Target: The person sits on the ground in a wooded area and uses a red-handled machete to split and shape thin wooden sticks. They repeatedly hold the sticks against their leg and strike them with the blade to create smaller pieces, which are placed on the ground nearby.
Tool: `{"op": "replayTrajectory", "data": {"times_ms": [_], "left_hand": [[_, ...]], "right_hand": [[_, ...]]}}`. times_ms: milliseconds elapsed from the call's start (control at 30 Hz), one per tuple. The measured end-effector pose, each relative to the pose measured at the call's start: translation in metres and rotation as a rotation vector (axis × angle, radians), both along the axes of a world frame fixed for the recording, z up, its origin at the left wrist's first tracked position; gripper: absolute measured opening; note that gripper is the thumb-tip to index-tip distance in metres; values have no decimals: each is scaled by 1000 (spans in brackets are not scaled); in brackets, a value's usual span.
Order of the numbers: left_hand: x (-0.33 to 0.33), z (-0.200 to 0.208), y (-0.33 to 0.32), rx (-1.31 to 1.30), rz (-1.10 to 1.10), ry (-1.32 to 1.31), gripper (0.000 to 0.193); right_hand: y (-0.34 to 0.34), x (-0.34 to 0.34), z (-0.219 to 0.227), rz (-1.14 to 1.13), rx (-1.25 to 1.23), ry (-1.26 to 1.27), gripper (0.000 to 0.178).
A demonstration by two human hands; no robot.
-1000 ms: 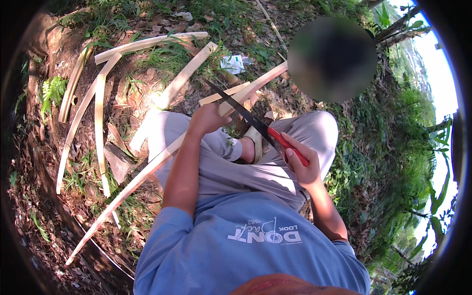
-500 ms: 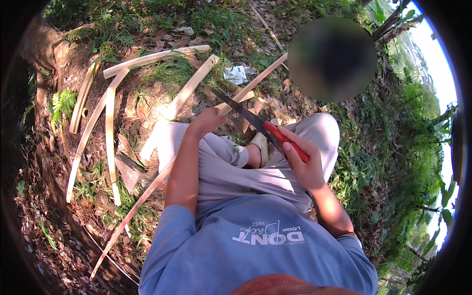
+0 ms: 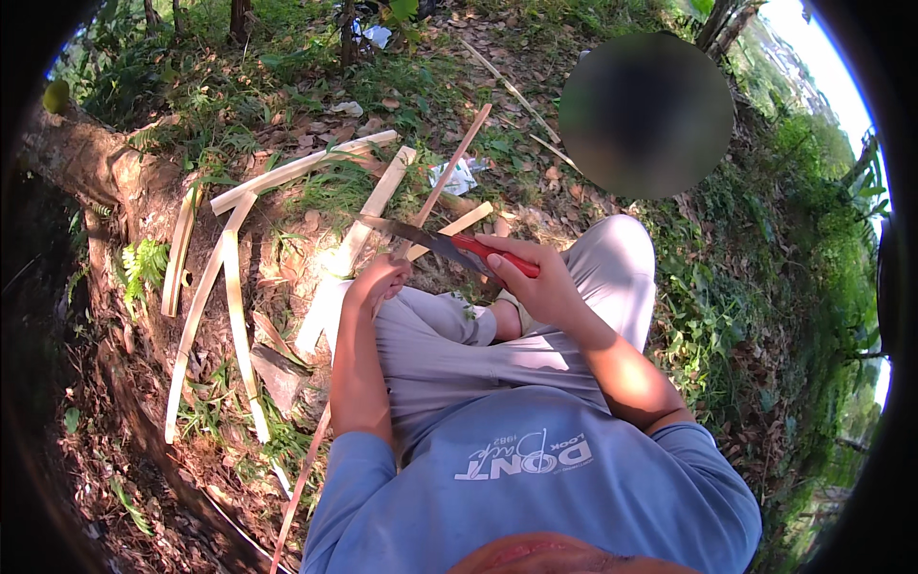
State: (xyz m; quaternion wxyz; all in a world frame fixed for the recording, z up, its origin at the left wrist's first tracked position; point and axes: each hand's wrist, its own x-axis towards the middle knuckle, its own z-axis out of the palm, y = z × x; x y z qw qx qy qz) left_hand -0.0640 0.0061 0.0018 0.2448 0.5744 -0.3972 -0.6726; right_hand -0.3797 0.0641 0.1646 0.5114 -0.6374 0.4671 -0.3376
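My left hand (image 3: 381, 279) is closed around a long, thin wooden strip (image 3: 455, 166). The strip slants from the upper middle, through that hand and under my left forearm, to the lower left. In my right hand (image 3: 543, 285) is a red-handled knife (image 3: 492, 251), its long dark blade pointing left. The blade crosses the strip just beyond my left fingers; whether its edge bites into the wood cannot be made out. Beneath the blade, a short pale wooden piece (image 3: 467, 218) lies on the ground by my feet.
Several pale wooden strips (image 3: 196, 311) lie to the left, near a tree trunk (image 3: 115, 172). A wider slat (image 3: 387, 182) lies ahead of my left knee. Beyond it is a white-and-green packet (image 3: 457, 178). A flat grey stone (image 3: 277, 375) sits at left; leafy plants (image 3: 727, 316) grow at right.
The knife has moved left and turned flatter, with its blade now close to my left hand. The strip stands steeper, its far end swung left. The whole view has shifted slightly.
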Motion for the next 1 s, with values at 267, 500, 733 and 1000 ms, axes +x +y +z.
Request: {"op": "replayTrajectory", "data": {"times_ms": [267,500,733,1000], "left_hand": [[34,1,9,-356,104,-240,29],[20,12,28,-368,289,-134,40],[27,9,30,-343,165,-219,52],[-6,4,48,-605,172,-1067,61]], "right_hand": [[15,30,-1,64,-133,-42,39],[14,43,2,99,-162,-12,38],[0,44,-17,25,-33,77,37],[6,49,-37,22,-131,94,39]]}}
